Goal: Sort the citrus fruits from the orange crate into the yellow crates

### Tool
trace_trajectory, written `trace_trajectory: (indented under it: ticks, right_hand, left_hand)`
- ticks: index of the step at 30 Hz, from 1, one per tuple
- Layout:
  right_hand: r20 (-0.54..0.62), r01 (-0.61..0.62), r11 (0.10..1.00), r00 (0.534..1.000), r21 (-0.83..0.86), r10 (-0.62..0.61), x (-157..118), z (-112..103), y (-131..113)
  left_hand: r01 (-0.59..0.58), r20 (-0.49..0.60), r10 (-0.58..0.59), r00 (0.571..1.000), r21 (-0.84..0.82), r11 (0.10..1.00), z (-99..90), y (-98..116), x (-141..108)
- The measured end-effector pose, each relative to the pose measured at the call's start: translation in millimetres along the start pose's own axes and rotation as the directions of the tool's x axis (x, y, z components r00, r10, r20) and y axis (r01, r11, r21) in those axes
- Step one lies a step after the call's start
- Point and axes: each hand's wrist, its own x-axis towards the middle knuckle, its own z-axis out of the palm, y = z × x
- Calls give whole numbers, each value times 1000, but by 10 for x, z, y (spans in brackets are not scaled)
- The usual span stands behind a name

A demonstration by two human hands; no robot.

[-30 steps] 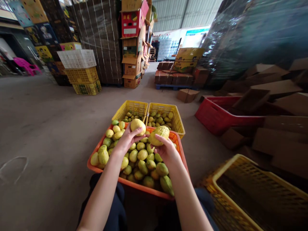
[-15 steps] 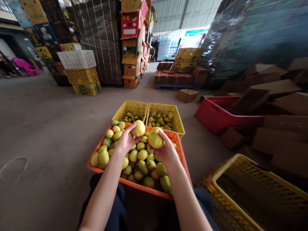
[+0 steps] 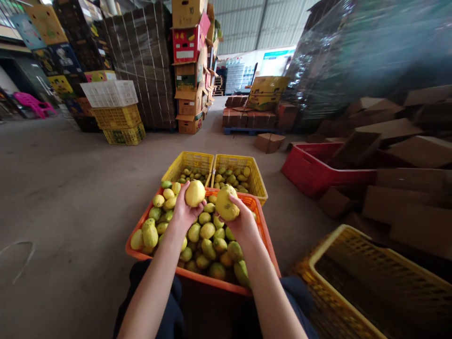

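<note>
An orange crate (image 3: 271, 254) heaped with yellow-green fruits stands right in front of my knees. Over its far half, my left hand (image 3: 185, 209) is wrapped round a smooth, round yellow fruit (image 3: 195, 193). Just to the right, my right hand (image 3: 240, 219) grips a larger, lumpy yellow-green fruit (image 3: 226, 202) with a few darker marks on its skin. The two held fruits are a small distance apart. Past the crate's far edge, a left yellow crate (image 3: 172, 168) and a right yellow crate (image 3: 262, 185) stand side by side, both with smaller-looking fruits inside.
On the right are a large yellow crate (image 3: 326, 242), a red crate (image 3: 307, 176) and a heap of flattened cardboard (image 3: 420, 202). Further back stand stacked boxes (image 3: 187, 77), a loaded blue pallet (image 3: 243, 131) and a white crate (image 3: 109, 93) on yellow ones.
My left hand has moved slightly left with its fruit, widening the gap between the two fruits. The fruit in my right hand has turned, showing dark marks. The view has shifted slightly.
</note>
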Motion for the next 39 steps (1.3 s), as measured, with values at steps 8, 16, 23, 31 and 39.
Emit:
trace_trajectory:
  ticks: [8, 16, 23, 31, 39]
  right_hand:
    - [-28, 0, 998, 1000, 61, 1, 77, -24, 81]
    - [-89, -7, 994, 996, 108, 17, 63, 44, 103]
    - [-74, -91, 984, 992, 153, 103, 12, 48, 42]
    - [-114, -131, 972, 981, 193, 155, -22, 106, -11]
    - [-83, -161, 975, 981, 152, 175, -98, 127, -58]
  left_hand:
    - [38, -73, -41, 997, -43, 998, -38, -33, 36]
    - [-35, -43, 40, 998, 115, 993, 7, 10, 2]
    - [-5, -6, 5, 1000, 48, 999, -38, 5, 50]
    - [-85, -94, 81, 992, -34, 996, 8, -35, 76]
    - [-62, -165, 37, 986, -149, 987, -7, 16, 65]
